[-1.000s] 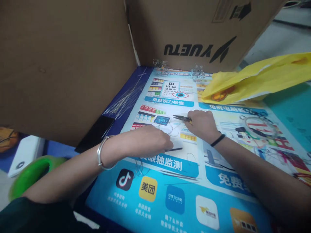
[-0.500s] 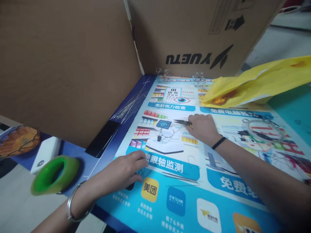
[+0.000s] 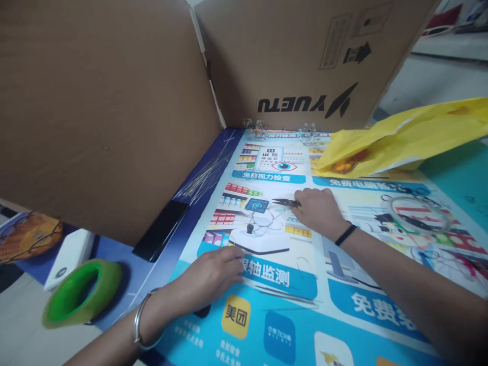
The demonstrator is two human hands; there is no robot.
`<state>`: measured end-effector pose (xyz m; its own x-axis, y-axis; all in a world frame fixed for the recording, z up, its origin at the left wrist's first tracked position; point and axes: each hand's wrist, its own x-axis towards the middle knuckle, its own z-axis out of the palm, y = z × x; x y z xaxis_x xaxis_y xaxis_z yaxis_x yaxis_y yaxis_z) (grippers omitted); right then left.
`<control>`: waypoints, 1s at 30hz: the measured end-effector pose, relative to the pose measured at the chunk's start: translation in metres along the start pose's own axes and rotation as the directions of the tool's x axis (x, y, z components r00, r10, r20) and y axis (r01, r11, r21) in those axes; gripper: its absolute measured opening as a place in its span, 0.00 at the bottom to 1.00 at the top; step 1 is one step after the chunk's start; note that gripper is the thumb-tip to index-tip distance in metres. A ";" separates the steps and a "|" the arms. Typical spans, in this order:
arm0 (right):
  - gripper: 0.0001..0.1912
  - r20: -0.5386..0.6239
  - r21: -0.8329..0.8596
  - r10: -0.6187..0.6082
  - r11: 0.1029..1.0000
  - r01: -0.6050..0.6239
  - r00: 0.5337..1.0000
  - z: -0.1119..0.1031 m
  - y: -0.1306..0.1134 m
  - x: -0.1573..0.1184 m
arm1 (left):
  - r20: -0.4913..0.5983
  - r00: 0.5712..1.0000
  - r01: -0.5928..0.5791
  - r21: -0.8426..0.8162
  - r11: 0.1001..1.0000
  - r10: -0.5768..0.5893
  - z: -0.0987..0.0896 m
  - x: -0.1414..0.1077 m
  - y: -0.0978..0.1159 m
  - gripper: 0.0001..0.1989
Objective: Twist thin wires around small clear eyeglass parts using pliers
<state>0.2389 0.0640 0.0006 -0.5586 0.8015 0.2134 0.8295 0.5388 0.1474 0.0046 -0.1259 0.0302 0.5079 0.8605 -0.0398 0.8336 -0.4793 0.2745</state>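
My right hand (image 3: 318, 209) is closed around a pair of needle-nose pliers (image 3: 285, 202), whose dark jaws point left over the printed sheet. My left hand (image 3: 215, 274) lies low over the sheet, fingers curled and pressed together; whatever they pinch is hidden. Between the hands rests a thin bent wire piece (image 3: 265, 218), hard to tell from the print. Several straight wires (image 3: 287, 297) lie just right of my left hand. A dark object (image 3: 203, 311), partly covered, sits under my left wrist.
Cardboard panels (image 3: 102, 101) stand at the left and back. A bundle of straight wires (image 3: 204, 175) lies beside a black strip (image 3: 162, 231). Green tape roll (image 3: 110, 290), white box (image 3: 70, 259) and woven basket (image 3: 34, 236) are left. A yellow bag (image 3: 404, 140) and wire coil (image 3: 446, 221) are right.
My left hand has moved slightly right, and its fingers have drawn together. The right hand still grips the pliers in nearly the same place. The view has shifted a little.
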 end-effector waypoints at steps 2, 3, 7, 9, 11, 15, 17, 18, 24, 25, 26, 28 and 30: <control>0.13 -0.003 -0.001 -0.002 1.000 0.002 1.000 0.000 0.000 0.000 | 0.015 0.999 -0.033 0.050 0.998 0.032 0.001 0.002 0.001 0.07; 0.13 -0.002 0.000 0.000 1.000 0.000 1.000 0.000 0.000 0.000 | 0.027 0.998 -0.051 0.065 0.997 0.049 0.001 0.004 0.001 0.07; 0.14 0.014 0.015 0.010 1.000 -0.010 1.000 0.000 0.000 0.000 | 0.015 0.998 -0.066 0.017 0.998 0.066 0.001 0.008 -0.001 0.07; 0.13 0.019 0.026 0.008 1.000 -0.009 1.000 -0.001 0.000 0.000 | -0.029 0.999 -0.028 -0.030 0.999 0.027 -0.002 0.008 -0.003 0.07; 0.13 0.021 0.032 0.005 0.999 -0.006 1.000 -0.001 0.000 0.000 | -0.067 0.997 0.029 -0.061 0.998 -0.033 -0.007 0.008 -0.004 0.07; 0.13 0.026 0.033 0.010 0.999 -0.011 1.000 -0.002 0.000 0.000 | -0.039 0.997 0.062 -0.049 0.997 -0.064 -0.022 0.005 -0.001 0.09; 0.13 0.029 0.036 0.011 0.999 -0.012 1.000 -0.002 0.000 0.000 | 0.015 1.000 0.006 -0.041 0.999 -0.006 -0.026 0.003 -0.001 0.10; 0.13 0.027 0.037 0.010 0.999 -0.011 1.000 -0.002 0.000 0.000 | 0.034 0.999 -0.019 -0.051 0.998 0.021 -0.027 0.002 -0.002 0.10; 0.13 -0.004 0.035 0.000 0.999 0.000 1.000 0.000 0.000 0.000 | -0.088 0.993 0.072 -0.113 0.991 -0.083 -0.025 0.010 -0.033 0.10; 0.13 -0.005 0.033 0.001 0.999 -0.001 1.000 0.000 0.000 0.000 | -0.106 0.987 0.114 -0.099 0.989 -0.125 -0.025 0.014 -0.039 0.09; 0.13 -0.005 0.034 0.001 0.999 -0.001 1.000 0.000 0.000 0.000 | -0.107 0.984 0.134 -0.088 0.987 -0.143 -0.025 0.018 -0.045 0.09; 0.12 -0.004 0.041 0.000 0.999 0.000 1.000 0.000 0.000 0.000 | -0.057 0.990 0.122 -0.090 0.988 -0.128 -0.026 0.027 -0.053 0.08; 0.12 -0.002 0.048 -0.001 0.999 0.001 1.000 -0.001 0.000 0.000 | 0.000 0.995 0.098 -0.099 0.990 -0.098 -0.027 0.032 -0.055 0.06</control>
<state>0.2386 0.0640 0.0013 -0.5594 0.8004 0.2153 0.8280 0.5516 0.1010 -0.0307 -0.0670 0.0393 0.4234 0.9035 -0.0662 0.8536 -0.3734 0.3631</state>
